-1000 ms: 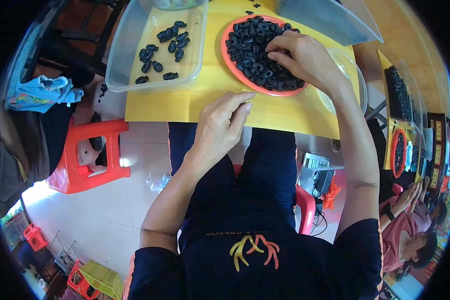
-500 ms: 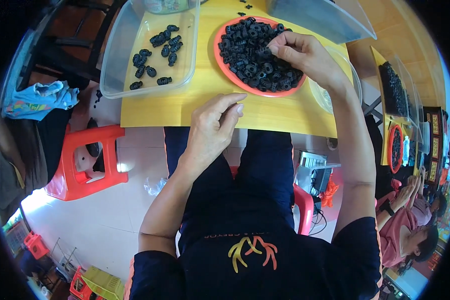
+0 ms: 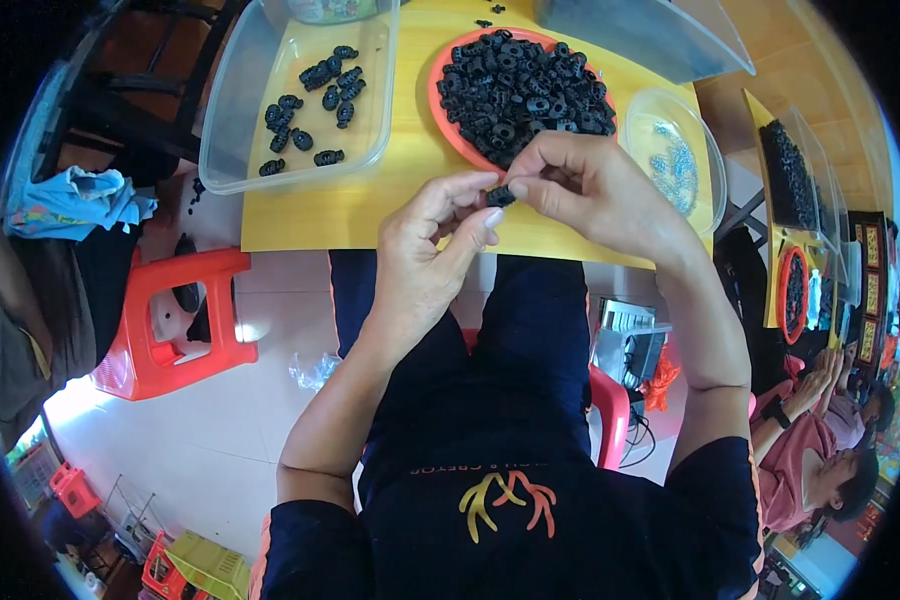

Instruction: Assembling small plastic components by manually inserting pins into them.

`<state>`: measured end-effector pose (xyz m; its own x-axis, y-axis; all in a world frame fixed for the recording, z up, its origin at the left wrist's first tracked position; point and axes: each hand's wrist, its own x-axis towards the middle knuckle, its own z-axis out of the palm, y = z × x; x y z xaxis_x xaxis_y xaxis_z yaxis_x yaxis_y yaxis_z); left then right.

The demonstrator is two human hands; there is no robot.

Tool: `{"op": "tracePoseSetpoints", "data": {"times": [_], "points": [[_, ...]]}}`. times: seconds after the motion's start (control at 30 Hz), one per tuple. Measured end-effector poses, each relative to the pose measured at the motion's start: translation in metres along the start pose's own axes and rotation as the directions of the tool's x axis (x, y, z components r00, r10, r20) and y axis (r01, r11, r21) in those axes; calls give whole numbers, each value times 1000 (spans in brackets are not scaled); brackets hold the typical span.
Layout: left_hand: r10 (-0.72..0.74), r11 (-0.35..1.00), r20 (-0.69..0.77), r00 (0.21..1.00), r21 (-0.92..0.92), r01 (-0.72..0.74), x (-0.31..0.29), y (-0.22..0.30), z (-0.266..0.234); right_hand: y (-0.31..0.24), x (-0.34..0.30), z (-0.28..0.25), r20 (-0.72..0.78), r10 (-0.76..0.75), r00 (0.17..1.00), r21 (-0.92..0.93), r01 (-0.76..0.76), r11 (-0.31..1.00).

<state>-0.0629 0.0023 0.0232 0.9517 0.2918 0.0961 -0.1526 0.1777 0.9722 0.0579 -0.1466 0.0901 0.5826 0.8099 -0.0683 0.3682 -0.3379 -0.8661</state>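
A small black plastic piece (image 3: 499,196), which looks like a cord lock, is held between my hands in front of the red plate. The thumb and fingers of my right hand (image 3: 590,190) pinch its right end. My left hand (image 3: 432,228) has its thumb and forefinger closed about the left side of the same piece. Just beyond my hands, the red plate (image 3: 436,105) bears a heap of similar black pieces (image 3: 525,85). Several black cord locks (image 3: 315,75) lie in the clear plastic box (image 3: 220,188) to the left.
A round clear dish (image 3: 715,185) with small shiny metal bits, perhaps springs, stands right of the plate on the yellow table (image 3: 300,225). Another clear bin (image 3: 640,40) is behind it. A red stool (image 3: 135,330) stands at left; co-workers (image 3: 810,450) sit at far right.
My right hand has come from the heap toward me, bringing a black piece to my left hand. The left thumb and forefinger have closed on it. The round dish now shows more fully.
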Motion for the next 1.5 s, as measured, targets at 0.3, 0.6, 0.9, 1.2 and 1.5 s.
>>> {"op": "tracePoseSetpoints", "data": {"times": [0.3, 0.6, 0.9, 1.2, 1.5], "points": [[327, 801, 105, 939, 496, -334, -5, -8, 1, 0, -20, 17, -118, -51, 992, -145, 34, 989], [98, 946, -38, 994, 314, -81, 1, -26, -4, 43, -52, -66, -469, -45, 882, -282, -102, 954], [58, 936, -28, 998, 349, -45, -1, -27, -2, 42, -126, -35, -601, -109, 791, -306, -102, 947], [92, 940, 59, 994, 325, -106, 1, -32, 0, 113, -213, -52, -541, 507, 671, 195, -486, 852], [57, 901, 2, 998, 430, -52, -3, -28, 5, 155, -303, -93, -614, 352, 706, 499, 2, 867]]}}
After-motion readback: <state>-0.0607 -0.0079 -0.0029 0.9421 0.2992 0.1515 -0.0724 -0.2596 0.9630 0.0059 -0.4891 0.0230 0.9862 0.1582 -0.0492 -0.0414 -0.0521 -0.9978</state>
